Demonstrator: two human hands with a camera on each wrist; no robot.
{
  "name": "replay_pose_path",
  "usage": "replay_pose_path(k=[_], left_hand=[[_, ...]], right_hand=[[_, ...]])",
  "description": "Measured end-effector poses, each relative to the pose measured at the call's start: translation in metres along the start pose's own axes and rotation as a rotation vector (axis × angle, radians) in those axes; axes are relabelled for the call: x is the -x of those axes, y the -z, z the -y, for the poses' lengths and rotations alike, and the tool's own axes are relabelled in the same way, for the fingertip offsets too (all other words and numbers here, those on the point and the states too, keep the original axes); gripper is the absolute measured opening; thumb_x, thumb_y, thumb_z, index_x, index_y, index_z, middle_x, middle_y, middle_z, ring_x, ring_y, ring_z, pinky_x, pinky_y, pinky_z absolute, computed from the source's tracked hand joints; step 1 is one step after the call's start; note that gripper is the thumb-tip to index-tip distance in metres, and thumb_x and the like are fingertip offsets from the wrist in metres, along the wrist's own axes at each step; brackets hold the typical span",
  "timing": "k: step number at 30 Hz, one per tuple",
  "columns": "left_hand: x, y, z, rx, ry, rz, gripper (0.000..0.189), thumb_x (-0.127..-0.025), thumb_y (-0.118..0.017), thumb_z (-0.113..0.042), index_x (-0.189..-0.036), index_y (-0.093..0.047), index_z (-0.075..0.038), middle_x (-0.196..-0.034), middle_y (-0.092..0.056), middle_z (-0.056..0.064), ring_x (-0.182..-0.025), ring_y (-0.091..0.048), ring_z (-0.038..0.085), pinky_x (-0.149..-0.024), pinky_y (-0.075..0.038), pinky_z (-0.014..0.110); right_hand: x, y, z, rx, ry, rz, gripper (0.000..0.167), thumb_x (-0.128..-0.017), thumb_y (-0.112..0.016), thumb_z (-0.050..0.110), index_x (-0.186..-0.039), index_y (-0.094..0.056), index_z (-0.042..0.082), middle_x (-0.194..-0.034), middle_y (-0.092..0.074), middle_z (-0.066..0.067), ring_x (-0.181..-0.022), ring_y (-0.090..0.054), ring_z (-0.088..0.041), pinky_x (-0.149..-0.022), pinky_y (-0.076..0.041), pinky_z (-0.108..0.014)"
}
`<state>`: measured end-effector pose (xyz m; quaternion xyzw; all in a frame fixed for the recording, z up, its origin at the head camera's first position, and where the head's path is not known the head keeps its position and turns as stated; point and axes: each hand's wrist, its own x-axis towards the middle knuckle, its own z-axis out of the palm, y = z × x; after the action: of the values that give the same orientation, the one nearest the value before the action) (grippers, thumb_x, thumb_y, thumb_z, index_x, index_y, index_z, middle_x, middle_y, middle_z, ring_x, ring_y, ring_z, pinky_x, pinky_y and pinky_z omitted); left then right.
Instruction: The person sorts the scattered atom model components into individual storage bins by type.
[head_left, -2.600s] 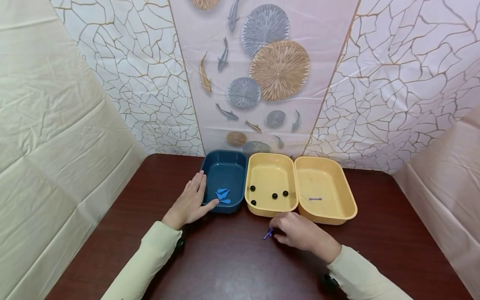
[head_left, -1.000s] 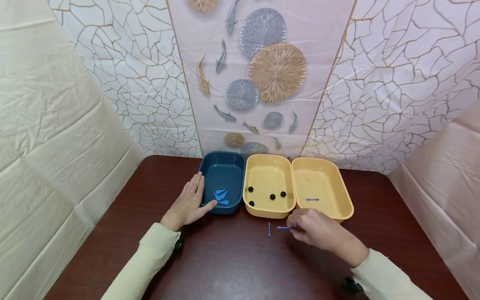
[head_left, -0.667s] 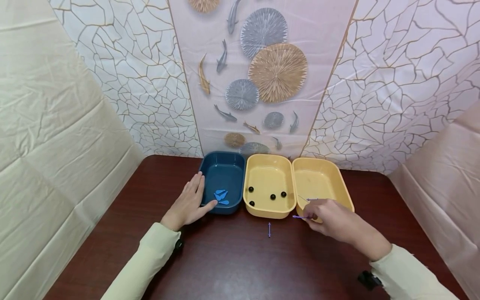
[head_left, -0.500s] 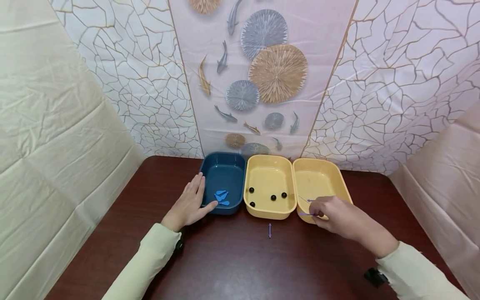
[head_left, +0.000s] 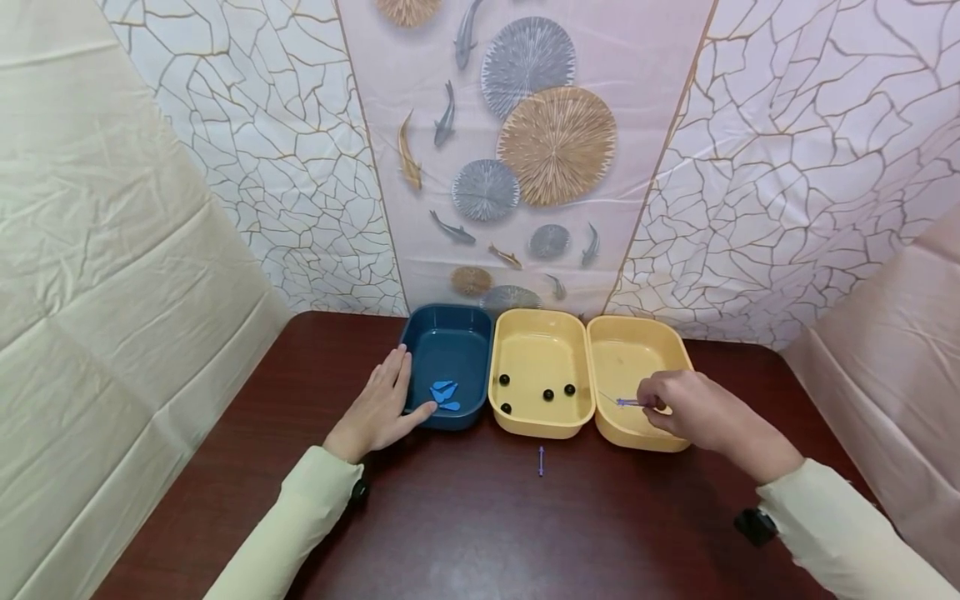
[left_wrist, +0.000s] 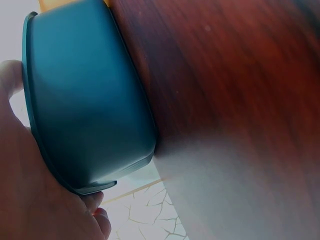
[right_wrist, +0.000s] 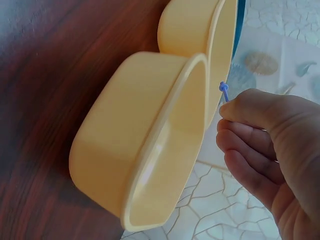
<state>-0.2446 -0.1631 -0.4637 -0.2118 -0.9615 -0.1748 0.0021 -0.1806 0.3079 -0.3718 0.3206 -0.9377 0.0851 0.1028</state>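
My right hand (head_left: 693, 412) pinches a small purple rod with knobbed ends (right_wrist: 224, 91) between thumb and fingertips, held over the right yellow bin (head_left: 630, 354). In the head view the rod overlaps the spot where another purple rod lay in that bin. A similar purple rod (head_left: 541, 461) lies on the table in front of the bins. My left hand (head_left: 378, 412) rests on the left rim of the dark blue bin (left_wrist: 90, 100), its fingers straight and the thumb across the near corner. Several flat blue drop-shaped pieces (head_left: 450, 406) lie inside that bin.
Between those two bins stands another yellow bin (head_left: 540, 350) holding several black balls (head_left: 548, 395). All three bins stand side by side near the back of the dark brown table (head_left: 480, 533). A patterned cloth (head_left: 555, 146) hangs right behind them.
My right hand picked up a purple rod from the table and carried it right and away from me, over the right yellow bin. My left hand stays at the blue bin.
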Motion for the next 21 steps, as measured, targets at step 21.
replay_pose_path(k=[21], left_hand=[[0.001,0.001,0.000,0.008,-0.007,-0.007,0.100,-0.102,-0.052,-0.061,-0.166,-0.014,0.006,-0.178,-0.006,0.021,-0.165,-0.011,0.042,-0.133,-0.016,0.060]], right_hand=[[-0.011,-0.045,-0.056,-0.005,-0.229,0.060,0.011,-0.081,-0.074,-0.001,-0.080,-0.072,0.010,-0.076,-0.067,0.003,-0.069,-0.058,-0.012,-0.062,-0.051,-0.031]])
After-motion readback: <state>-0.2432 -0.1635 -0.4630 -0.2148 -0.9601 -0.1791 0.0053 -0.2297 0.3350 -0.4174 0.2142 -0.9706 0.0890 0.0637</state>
